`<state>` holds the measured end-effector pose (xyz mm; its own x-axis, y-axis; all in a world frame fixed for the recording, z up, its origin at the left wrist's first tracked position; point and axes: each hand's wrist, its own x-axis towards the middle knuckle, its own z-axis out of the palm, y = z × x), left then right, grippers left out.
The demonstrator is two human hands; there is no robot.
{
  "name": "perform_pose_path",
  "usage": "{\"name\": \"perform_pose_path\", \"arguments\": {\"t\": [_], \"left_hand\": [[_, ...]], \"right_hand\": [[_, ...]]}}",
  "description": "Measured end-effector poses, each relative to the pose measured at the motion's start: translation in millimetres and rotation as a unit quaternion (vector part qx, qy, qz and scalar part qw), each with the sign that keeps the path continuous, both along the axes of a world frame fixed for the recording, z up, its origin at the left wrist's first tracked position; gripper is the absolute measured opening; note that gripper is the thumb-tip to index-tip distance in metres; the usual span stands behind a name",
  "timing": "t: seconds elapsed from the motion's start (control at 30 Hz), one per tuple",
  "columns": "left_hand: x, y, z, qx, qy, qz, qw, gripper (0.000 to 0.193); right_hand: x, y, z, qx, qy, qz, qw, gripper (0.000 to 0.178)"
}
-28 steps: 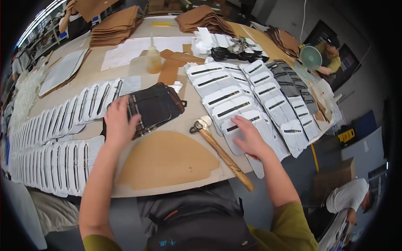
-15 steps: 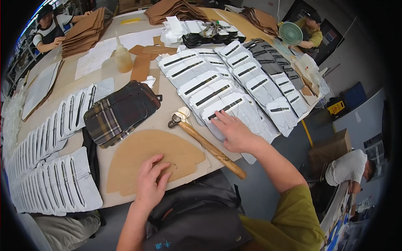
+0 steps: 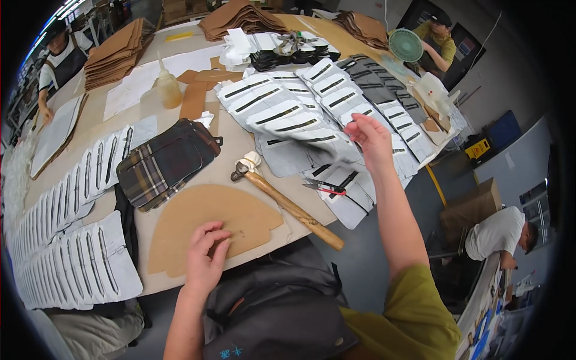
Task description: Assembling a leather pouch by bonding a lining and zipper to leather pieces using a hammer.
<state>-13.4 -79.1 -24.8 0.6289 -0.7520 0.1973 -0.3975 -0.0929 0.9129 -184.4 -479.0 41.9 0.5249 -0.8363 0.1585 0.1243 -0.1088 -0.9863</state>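
Note:
My left hand (image 3: 207, 252) hovers at the tan fan-shaped board (image 3: 198, 207), its fingers loosely bent and apart, holding nothing visible. My right hand (image 3: 371, 141) is raised over the white fabric panels (image 3: 288, 117) with dark slots, fingers curled together. Whether it pinches a panel's edge is hidden. Beside it, the front panels are lifted and blurred. Red-handled thread snips (image 3: 326, 187) lie on the panels beneath. A hammer (image 3: 294, 210) with a wooden handle lies between my hands, its head by a white wad (image 3: 249, 161). Plaid fabric pieces (image 3: 168, 162) are left of it.
More slotted white panels (image 3: 81, 258) line the table's left side. A glue bottle (image 3: 168, 90), brown sheet stacks (image 3: 117, 54) and dark bundled pieces (image 3: 294, 51) stand farther back. Co-workers are at far left, far right by a green fan (image 3: 405, 45), and lower right.
My right hand has risen from the front panels and moved right and away. Panels beneath it have lifted, showing the snips. My left hand has shifted slightly; the far-left person has reached down.

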Motion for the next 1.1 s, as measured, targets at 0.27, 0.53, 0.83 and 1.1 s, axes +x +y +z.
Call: {"name": "perform_pose_path", "arguments": {"t": [0.27,0.53,0.83,1.1], "left_hand": [[-0.7,0.2,-1.8,0.016,-0.056,0.011,0.998,0.015],[-0.3,-3.4,1.0,0.011,-0.068,0.015,0.997,0.014],[0.0,-4.7,0.3,0.004,-0.084,0.026,0.996,0.012],[-2.6,-4.9,2.6,0.007,-0.080,0.029,0.996,0.010]], "right_hand": [[0.6,86.4,-0.9,-0.261,0.276,0.261,0.888,0.047],[4.0,83.7,-59.8,-0.410,0.306,0.168,0.843,0.038],[21.8,112.7,-48.7,-0.541,0.322,0.110,0.770,0.017],[-12.0,32.3,-26.7,-0.064,0.080,-0.018,0.995,0.014]]}}
